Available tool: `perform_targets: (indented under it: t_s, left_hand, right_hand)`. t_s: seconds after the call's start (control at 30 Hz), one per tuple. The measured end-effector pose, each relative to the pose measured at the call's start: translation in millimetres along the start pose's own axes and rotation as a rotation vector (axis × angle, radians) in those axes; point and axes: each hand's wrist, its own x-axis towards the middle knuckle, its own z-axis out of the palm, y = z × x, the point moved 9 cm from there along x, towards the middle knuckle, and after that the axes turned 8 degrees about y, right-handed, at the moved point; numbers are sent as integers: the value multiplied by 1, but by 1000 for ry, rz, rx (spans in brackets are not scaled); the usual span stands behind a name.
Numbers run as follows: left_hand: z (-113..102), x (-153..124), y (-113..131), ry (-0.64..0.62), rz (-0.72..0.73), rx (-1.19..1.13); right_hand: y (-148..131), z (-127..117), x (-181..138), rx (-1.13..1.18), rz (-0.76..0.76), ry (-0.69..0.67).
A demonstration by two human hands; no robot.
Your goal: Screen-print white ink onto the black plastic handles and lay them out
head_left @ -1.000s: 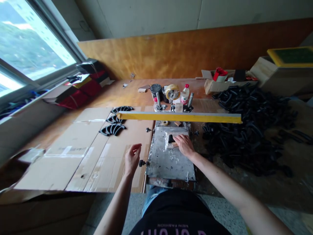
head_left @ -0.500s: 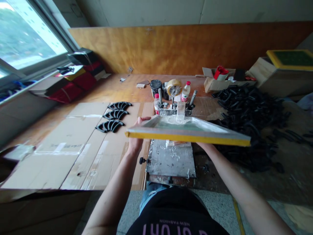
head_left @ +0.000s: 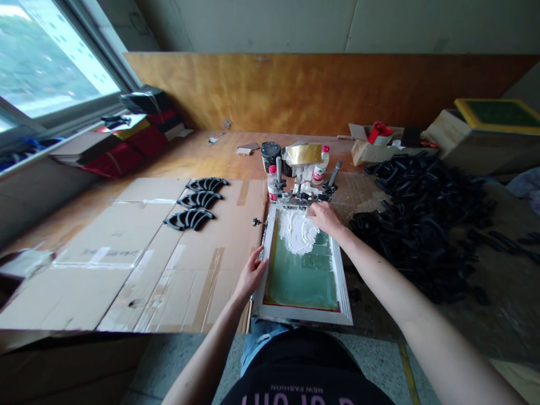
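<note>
A screen printing frame (head_left: pixel 346 306) lies flat in front of me, its green mesh framed in pale grey. White ink (head_left: pixel 291 239) is smeared over the far part of the mesh. My left hand (head_left: pixel 253 273) is closed at the frame's left edge, thumb above and some fingers hidden. At the far end my right hand (head_left: pixel 324 218) is closed above the ink, beside the hinge clamp (head_left: pixel 297 199). Whatever sits in its fingers is hidden. The metal base plate is covered by the frame.
Rows of black curved parts (head_left: pixel 189 218) lie on cardboard (head_left: pixel 160 275) to the left. A big heap of black parts (head_left: pixel 422 225) is on the right. Behind the clamp stand bottles (head_left: pixel 320 166), a black tub (head_left: pixel 270 154) and a tape roll (head_left: pixel 304 153).
The screen frame has swung down from a raised tilt to flat. My left hand came nearer along its left side; my right hand moved from under its near edge to the far end.
</note>
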Motion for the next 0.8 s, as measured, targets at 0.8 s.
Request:
perform_targets:
  t_s: [0.8]
  left_hand:
    - [0, -6, 0, 20, -93, -101]
  right_hand:
    - [-79, -12, -96, 218, -549, 29]
